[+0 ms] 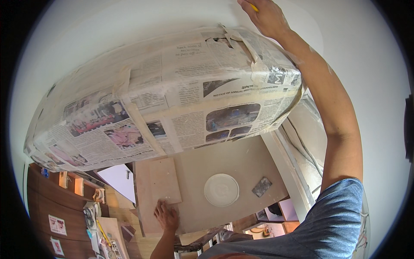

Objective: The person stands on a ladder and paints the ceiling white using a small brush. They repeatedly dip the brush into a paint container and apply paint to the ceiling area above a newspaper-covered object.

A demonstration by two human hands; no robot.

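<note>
High up against the white wall, my right hand (268, 18) is closed around a yellow-handled tool (254, 7); its working end is hidden or out of view. My right arm passes the end of a long box-shaped unit (185, 93), which is wrapped in newspaper and masking tape. Below, my left hand (166, 216) lies with fingers apart on a tan board surface (192, 213), touching the lower edge of a thin wooden panel (158, 177). A round container of white paste (221, 190) and a grey, speckled rectangular pad (261, 187) sit on that surface.
The white wall (375, 108) curves around the wrapped unit. Loose cables (302, 144) run in a recess at right. Far below at left are brown cabinets (47, 198) and a cluttered table (114, 233). Ladder parts (211, 241) show near my body.
</note>
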